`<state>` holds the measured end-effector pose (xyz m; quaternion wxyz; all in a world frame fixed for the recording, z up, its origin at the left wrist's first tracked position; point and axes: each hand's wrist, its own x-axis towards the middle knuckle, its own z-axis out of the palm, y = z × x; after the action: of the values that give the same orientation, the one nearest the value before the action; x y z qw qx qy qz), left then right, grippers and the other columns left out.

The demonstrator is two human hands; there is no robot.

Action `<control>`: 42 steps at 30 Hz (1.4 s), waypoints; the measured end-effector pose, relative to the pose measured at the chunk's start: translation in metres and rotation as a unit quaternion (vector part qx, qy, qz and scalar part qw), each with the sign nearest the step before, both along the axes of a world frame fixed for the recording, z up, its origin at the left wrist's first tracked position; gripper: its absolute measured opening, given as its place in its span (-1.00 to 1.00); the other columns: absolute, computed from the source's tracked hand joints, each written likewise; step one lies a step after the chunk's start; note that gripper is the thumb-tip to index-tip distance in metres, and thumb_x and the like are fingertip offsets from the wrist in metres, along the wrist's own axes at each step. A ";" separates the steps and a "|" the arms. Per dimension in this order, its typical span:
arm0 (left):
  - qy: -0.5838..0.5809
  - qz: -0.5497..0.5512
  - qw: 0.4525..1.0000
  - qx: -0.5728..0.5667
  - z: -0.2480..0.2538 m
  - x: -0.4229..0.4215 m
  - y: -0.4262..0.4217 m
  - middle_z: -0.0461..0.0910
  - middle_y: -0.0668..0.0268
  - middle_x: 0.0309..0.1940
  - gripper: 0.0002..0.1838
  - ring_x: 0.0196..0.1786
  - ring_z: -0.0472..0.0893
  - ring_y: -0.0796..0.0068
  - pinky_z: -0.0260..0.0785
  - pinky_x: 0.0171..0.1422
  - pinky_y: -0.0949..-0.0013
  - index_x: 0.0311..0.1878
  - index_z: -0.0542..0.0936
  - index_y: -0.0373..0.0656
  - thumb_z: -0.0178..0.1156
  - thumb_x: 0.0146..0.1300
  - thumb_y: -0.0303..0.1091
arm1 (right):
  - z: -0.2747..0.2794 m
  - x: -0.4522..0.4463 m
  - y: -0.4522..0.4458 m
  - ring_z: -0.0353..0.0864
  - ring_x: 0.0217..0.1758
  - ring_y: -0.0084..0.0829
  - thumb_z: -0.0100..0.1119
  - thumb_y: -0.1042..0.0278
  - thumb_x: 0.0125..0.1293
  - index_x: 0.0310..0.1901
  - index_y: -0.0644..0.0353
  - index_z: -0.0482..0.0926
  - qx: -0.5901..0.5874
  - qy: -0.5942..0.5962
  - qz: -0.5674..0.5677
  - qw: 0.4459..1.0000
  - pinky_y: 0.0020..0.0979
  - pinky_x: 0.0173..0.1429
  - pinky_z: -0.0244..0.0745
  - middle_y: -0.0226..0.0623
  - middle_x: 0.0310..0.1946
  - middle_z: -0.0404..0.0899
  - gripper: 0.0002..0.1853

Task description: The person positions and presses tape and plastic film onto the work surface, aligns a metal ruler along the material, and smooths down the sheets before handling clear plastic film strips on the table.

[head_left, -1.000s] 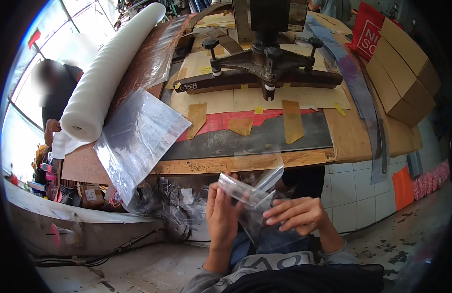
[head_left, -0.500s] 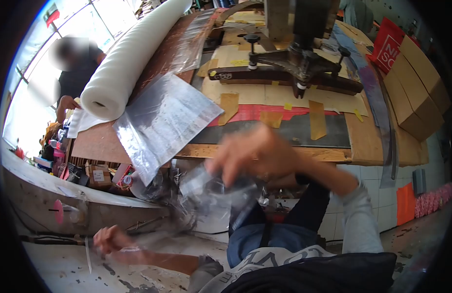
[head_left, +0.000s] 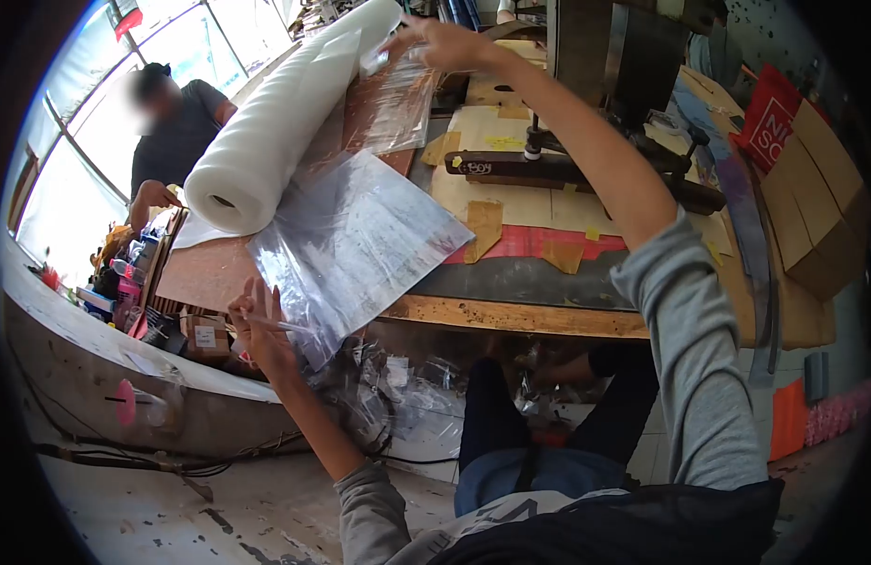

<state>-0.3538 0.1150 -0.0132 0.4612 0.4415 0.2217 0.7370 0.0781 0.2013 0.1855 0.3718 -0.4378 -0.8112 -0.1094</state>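
Note:
My left hand (head_left: pixel 263 330) is at the table's near left edge, beside the lower corner of a large clear plastic sheet (head_left: pixel 370 226). A thin pale stick (head_left: pixel 290 328) lies across its fingers, held in the hand. Stretched far forward, my right hand (head_left: pixel 450 45) is over the back of the table, next to the big white foam roll (head_left: pixel 294 113). Its fingertips are pressed on a small piece of clear plastic (head_left: pixel 374 62). Under the roll and sheet lies more clear film (head_left: pixel 393 113) on a brown surface.
A dark metal press (head_left: pixel 586 174) stands over taped boards on the table (head_left: pixel 548 316). At the right are an open cardboard box (head_left: pixel 812 198) and a red bag (head_left: pixel 770 118). Another person (head_left: pixel 177 132) is at the left. Clear plastic bags (head_left: pixel 407 395) hang below the table edge.
My right hand has moved from above my lap to the far back by the roll. My left hand has risen from the lower left to the sheet's corner. The view has shifted left.

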 end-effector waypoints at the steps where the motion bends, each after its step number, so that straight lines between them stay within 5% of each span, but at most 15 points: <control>1: 0.022 -0.001 1.000 -0.011 -0.004 0.005 0.002 0.39 0.01 0.27 -0.94 0.36 0.38 0.02 0.27 0.45 0.01 -0.16 0.33 -0.09 0.02 0.43 -0.41 | -0.018 0.006 -0.003 0.57 0.13 -0.14 0.11 0.47 0.16 0.12 0.00 0.59 -0.020 -0.026 -0.015 0.999 -0.35 0.24 0.43 -0.04 0.22 0.46 -0.56; 3: 0.073 -0.001 0.997 -0.035 -0.008 0.008 0.003 0.41 -0.02 0.24 -0.92 0.33 0.41 -0.01 0.29 0.45 0.02 -0.18 0.31 -0.13 -0.08 0.49 -0.40 | -0.045 0.013 -0.031 0.52 0.20 -0.13 0.13 0.43 0.23 0.08 0.04 0.61 -0.067 -0.042 0.058 0.995 -0.30 0.27 0.41 -0.04 0.10 0.53 -0.64; 6: 0.034 -0.014 0.997 -0.063 -0.009 0.004 0.005 0.49 -0.02 0.13 -0.89 0.26 0.48 0.02 0.39 0.38 0.06 -0.10 0.34 -0.20 -0.12 0.51 -0.37 | -0.047 -0.001 -0.091 0.29 0.44 -0.10 0.11 0.36 0.31 0.10 0.04 0.61 -0.304 0.033 0.048 0.951 -0.22 0.44 0.22 0.06 0.34 0.33 -0.67; 9: 0.102 0.064 0.976 -0.182 0.010 0.009 -0.003 0.53 -0.02 0.08 -0.85 0.19 0.56 0.13 0.45 0.30 0.16 -0.07 0.37 -0.26 -0.13 0.52 -0.38 | -0.071 -0.010 -0.104 0.44 0.32 -0.12 0.16 0.34 0.29 0.06 0.07 0.62 -0.289 -0.010 0.073 0.954 -0.22 0.36 0.33 -0.03 0.28 0.41 -0.70; 13: 0.346 0.040 0.932 -0.098 -0.017 -0.016 0.024 0.57 0.09 0.05 -0.78 0.09 0.62 0.34 0.49 0.13 0.34 -0.10 0.48 -0.33 -0.09 0.52 -0.37 | -0.084 -0.037 -0.141 0.47 0.26 -0.13 0.18 0.34 0.28 0.04 0.13 0.62 -0.269 -0.024 0.135 0.953 -0.18 0.33 0.36 -0.04 0.20 0.46 -0.71; 15: 0.347 0.020 0.934 -0.087 0.002 0.003 0.011 0.58 0.13 0.03 -0.79 0.07 0.63 0.34 0.50 0.09 0.35 -0.11 0.48 -0.31 -0.08 0.51 -0.37 | -0.097 -0.047 -0.155 0.52 0.18 -0.13 0.19 0.33 0.27 0.07 0.19 0.58 -0.233 -0.024 0.186 0.954 -0.17 0.28 0.39 -0.06 0.04 0.55 -0.67; 22: 0.338 -0.103 0.935 0.015 0.054 0.085 -0.085 0.46 0.10 0.08 -0.93 0.13 0.58 0.22 0.54 0.06 0.31 -0.25 0.36 -0.25 -0.06 0.42 -0.55 | -0.134 -0.122 -0.224 0.48 0.24 -0.11 0.29 0.23 0.20 0.23 0.21 0.43 -0.091 0.030 0.109 0.989 -0.12 0.26 0.41 0.01 0.21 0.44 -0.43; 27: 0.395 0.093 0.905 0.130 0.040 0.084 -0.103 0.44 0.07 0.03 -0.82 0.19 0.49 0.15 0.26 0.39 -0.08 -0.36 0.33 -0.21 0.14 0.27 -0.44 | -0.165 -0.152 -0.243 0.51 0.21 -0.20 0.30 0.25 0.16 0.19 0.16 0.45 -0.110 0.066 0.158 0.979 -0.20 0.22 0.43 -0.09 0.16 0.51 -0.45; 30: 0.316 0.063 0.932 0.166 0.027 0.070 -0.108 0.49 0.07 -0.08 -0.76 0.18 0.50 0.07 0.07 0.46 -0.19 -0.41 0.30 -0.16 0.20 0.20 -0.40 | -0.155 -0.167 -0.269 0.44 0.30 -0.20 0.29 0.15 0.18 0.28 0.13 0.37 -0.105 0.088 0.160 0.977 -0.10 0.32 0.32 -0.10 0.26 0.41 -0.37; 32: 0.303 0.074 0.931 0.189 0.024 0.062 -0.119 0.35 0.26 -0.50 -0.78 -0.26 0.41 0.40 0.17 0.39 -0.04 -0.41 0.24 -0.12 0.11 0.11 -0.35 | -0.158 -0.175 -0.280 0.37 0.38 -0.18 0.28 0.08 0.19 0.34 0.11 0.31 -0.096 0.098 0.170 0.976 -0.01 0.39 0.23 -0.09 0.33 0.33 -0.30; 34: 0.288 0.146 0.931 0.173 0.019 0.041 -0.138 0.31 0.29 -0.53 -0.77 -0.36 0.35 0.42 0.30 0.13 0.05 -0.42 0.22 -0.11 0.10 0.11 -0.31 | -0.171 -0.186 -0.279 0.21 0.48 -0.22 0.26 0.03 0.21 0.41 0.03 0.23 -0.087 0.103 0.181 0.974 0.07 0.49 -0.02 -0.16 0.42 0.21 -0.25; 36: 0.162 0.038 0.951 0.259 0.017 -0.001 -0.161 0.29 0.31 -0.54 -0.78 -0.42 0.26 0.45 0.23 -0.10 0.20 -0.42 0.19 -0.09 0.07 0.11 -0.34 | -0.174 -0.198 -0.273 0.17 0.51 -0.25 0.24 0.05 0.23 0.42 0.00 0.23 -0.061 0.117 0.174 0.976 0.06 0.51 -0.08 -0.19 0.43 0.20 -0.26; 39: -0.039 0.025 0.946 0.322 0.028 -0.051 -0.215 0.40 0.21 -0.39 -0.77 -0.35 0.40 0.37 0.34 0.02 0.03 -0.21 0.36 -0.27 0.17 0.20 -0.38 | -0.186 -0.219 -0.259 0.18 0.50 -0.36 0.20 0.16 0.26 0.34 0.00 0.34 -0.056 0.089 0.132 0.986 0.06 0.53 -0.12 -0.29 0.39 0.29 -0.40; 40: -0.110 -0.023 0.925 0.362 0.053 -0.049 -0.230 0.34 0.28 -0.51 -0.77 -0.47 0.25 0.48 0.28 -0.13 0.14 -0.37 0.29 -0.20 0.12 0.22 -0.33 | -0.197 -0.229 -0.253 0.20 0.50 -0.39 0.18 0.19 0.27 0.31 0.01 0.37 -0.055 0.073 0.116 0.989 0.07 0.53 -0.11 -0.30 0.38 0.31 -0.44; 42: -0.056 0.110 0.931 0.345 0.047 -0.118 -0.266 0.51 0.59 -0.23 -0.72 -0.10 0.43 0.61 0.16 0.04 0.25 -0.18 0.46 0.11 0.15 0.30 0.08 | -0.222 -0.257 -0.257 0.42 0.35 -0.45 0.05 0.38 0.32 0.13 0.05 0.53 -0.082 0.114 0.163 0.977 0.08 0.52 -0.05 -0.36 0.18 0.53 -0.66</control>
<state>-0.4722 -0.1512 0.0334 0.2086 0.5046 -0.0252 0.8374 -0.1792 -0.0554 -0.0364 0.4376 -0.3384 -0.8301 0.0697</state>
